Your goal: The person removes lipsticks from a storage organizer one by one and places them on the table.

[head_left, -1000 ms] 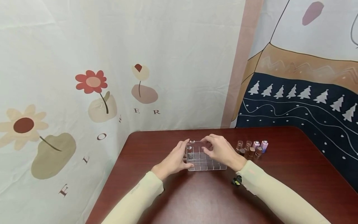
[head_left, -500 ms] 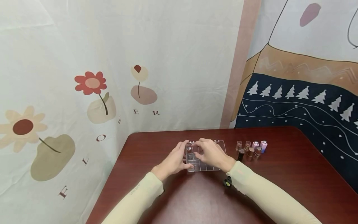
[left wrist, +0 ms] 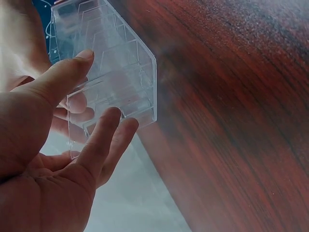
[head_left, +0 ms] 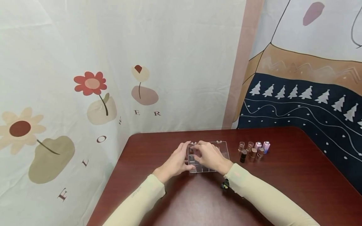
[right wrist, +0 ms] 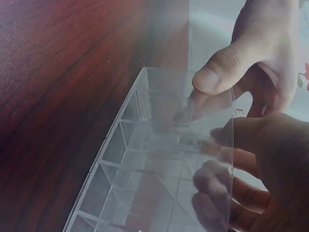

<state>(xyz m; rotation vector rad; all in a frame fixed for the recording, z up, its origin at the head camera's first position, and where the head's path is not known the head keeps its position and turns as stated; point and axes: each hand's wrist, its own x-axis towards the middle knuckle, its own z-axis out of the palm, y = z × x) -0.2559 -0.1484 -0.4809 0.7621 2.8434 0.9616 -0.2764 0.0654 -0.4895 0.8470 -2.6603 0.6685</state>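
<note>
A clear plastic organizer box divided into compartments stands on the table. My left hand grips its left end, thumb at the front and fingers around the back. Over the box's back left compartments is my right hand, fingers bent and pointing down. Through the clear wall in the right wrist view, the right fingertips show beside a small clear shape. I cannot tell whether they pinch it. The back left compartments are mostly hidden by the right hand in the head view.
Right of the box stand several lipsticks: a black one, a brown one, clear-capped ones and pink-purple ones. The red-brown table meets a printed cloth behind.
My right hand has moved left across the box to its back left compartments, uncovering the box's right part and the black lipstick. The left hand keeps its grip.
</note>
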